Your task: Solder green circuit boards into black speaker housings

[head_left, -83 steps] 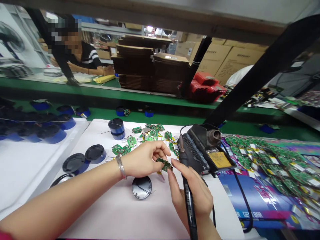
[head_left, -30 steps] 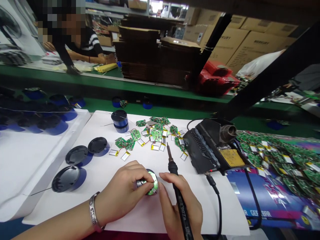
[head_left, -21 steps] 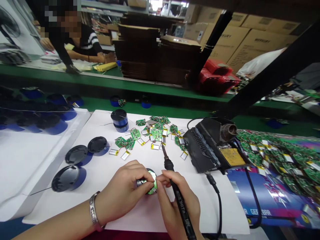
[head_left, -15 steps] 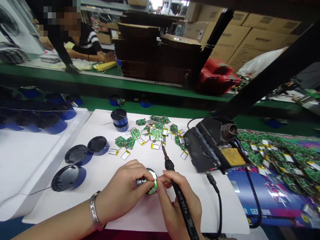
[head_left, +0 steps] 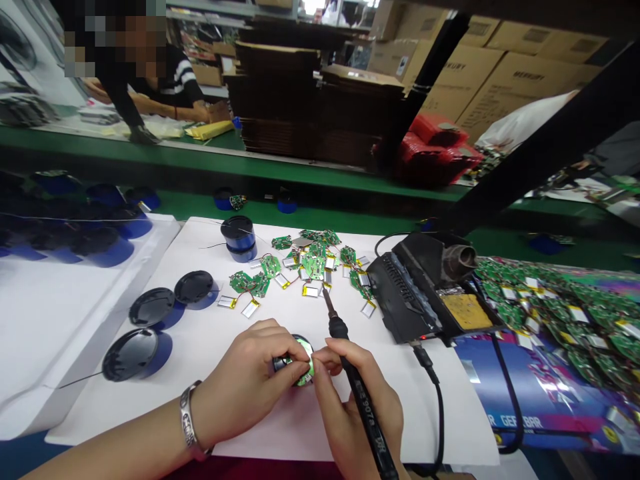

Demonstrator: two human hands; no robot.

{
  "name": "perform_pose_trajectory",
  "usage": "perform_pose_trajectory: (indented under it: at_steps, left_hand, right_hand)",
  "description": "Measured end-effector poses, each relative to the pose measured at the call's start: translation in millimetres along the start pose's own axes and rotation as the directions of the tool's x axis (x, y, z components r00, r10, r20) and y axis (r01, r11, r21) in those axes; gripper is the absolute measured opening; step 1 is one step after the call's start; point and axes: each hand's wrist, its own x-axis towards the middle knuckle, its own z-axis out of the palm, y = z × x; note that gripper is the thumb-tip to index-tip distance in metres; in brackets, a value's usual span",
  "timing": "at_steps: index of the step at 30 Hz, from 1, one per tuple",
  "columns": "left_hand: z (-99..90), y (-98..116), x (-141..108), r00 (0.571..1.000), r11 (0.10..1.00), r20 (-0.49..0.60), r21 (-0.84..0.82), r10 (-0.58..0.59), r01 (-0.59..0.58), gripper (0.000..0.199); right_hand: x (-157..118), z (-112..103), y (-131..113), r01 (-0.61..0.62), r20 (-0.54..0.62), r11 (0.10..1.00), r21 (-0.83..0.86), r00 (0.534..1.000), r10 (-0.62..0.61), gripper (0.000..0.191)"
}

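And the green board [head_left: 305,345] is down at the round black cap [head_left: 297,336] on the worktop [head_left: 270,441], no longer held up in the air! Left hand [head_left: 265,363] has thumb and forefinger pinched on it; how the board sits is hidden. In comes the right hand [head_left: 357,393], apart a second ago, thumb and fingertip now closed at the board's edge, anything between them too small to tell, palm cradling the soldering iron [head_left: 356,383]. Its tip points away towards the silver cells [head_left: 311,291], so this looks like fingertip work, iron idle
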Motion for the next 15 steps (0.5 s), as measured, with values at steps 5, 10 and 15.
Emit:
perform_pose_trajectory:
  at_steps: [5,10,15]
  left_hand:
    - [1.3,-0.7,-0.4,0.999,0.999,-0.045,0.031,-0.013,0.015,0.015]
    - [0.2,0.3,0.1,1.0,1.0,-0.011,0.022,0.007,-0.007,0.016]
    - [-0.4,-0.7,0.2,1.0,1.0,-0.008,0.018,-0.017,0.017,0.015]
  right_hand:
    - [-2.7,0.9,-4.8,-0.035,-0.05,0.999,0.031,0.998,0.037,0.025]
    - [1.8,-2.0,-1.8,0.034,-0.043,0.999,0.022,0.999,-0.033,0.029]
    - [5.7,-5.2,0.7,0.086,0.04,0.996,0.0,0.995,-0.086,0.027]
